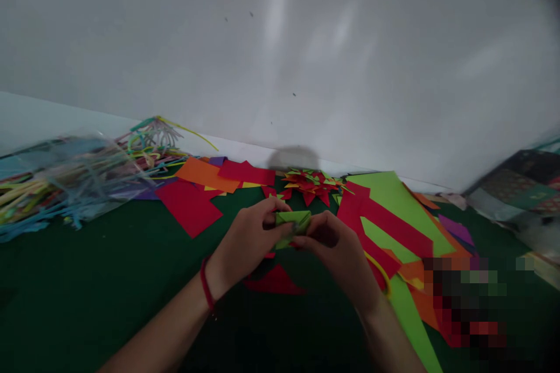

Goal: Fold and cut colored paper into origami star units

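Observation:
A small piece of folded green paper [287,220] is held between my two hands above the dark green table. My left hand [256,227], with a red band round the wrist, grips its left side with the thumb across the front. At its right edge, my right hand [330,239] pinches the paper between thumb and fingers. Just beyond lies a cluster of folded, pointed red, green and orange paper pieces [308,183]. Below my hands rests a red piece of paper [277,281]. A yellow loop [385,277], perhaps a scissors handle, shows partly behind my right wrist.
Clear plastic packs of colourful pipe cleaners [87,169] lie at the left. Red paper [190,207] and orange paper [205,175] spread left of centre. Large light green sheets [394,210] and red strips [394,221] cover the right. A pale wall [280,58] rises behind the table.

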{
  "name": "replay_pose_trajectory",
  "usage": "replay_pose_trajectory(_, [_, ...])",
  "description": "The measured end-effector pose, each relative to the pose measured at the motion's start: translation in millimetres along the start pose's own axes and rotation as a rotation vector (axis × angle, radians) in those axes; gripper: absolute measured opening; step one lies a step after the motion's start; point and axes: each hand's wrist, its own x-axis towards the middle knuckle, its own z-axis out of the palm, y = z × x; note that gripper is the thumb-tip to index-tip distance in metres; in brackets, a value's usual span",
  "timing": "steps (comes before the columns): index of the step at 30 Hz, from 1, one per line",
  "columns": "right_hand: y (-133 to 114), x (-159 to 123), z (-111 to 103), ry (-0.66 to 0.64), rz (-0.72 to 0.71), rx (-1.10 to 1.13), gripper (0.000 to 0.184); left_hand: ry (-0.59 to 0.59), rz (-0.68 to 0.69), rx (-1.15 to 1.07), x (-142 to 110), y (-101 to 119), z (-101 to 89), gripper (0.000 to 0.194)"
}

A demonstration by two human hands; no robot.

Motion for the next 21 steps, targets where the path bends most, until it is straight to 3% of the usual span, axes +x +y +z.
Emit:
replay_pose_trajectory(5, [-4,-1,-2,-0.015,-0.085,-0.067,0.013,0.055,-0.034,-0.094,3,-4,-2.3,0.019])
replay_pose_trajectory(11, [-4,-1,-2,0.118,-0.237,-0.292,0.007,0.081,0.005,-0.095,5,-7,-0.3,0.020])
replay_pose_trajectory(16, [0,0,-1,0.254,-0.269,-0.364,0.005,0.228,0.394,0.350,2,-3,6.9,0.036])
replay_pose_trajectory(21, [-1,-2,-1,0.350,-0.275,-0.416,0.007,0.161,0.535,0.737,-4,4,11.0,0.024])
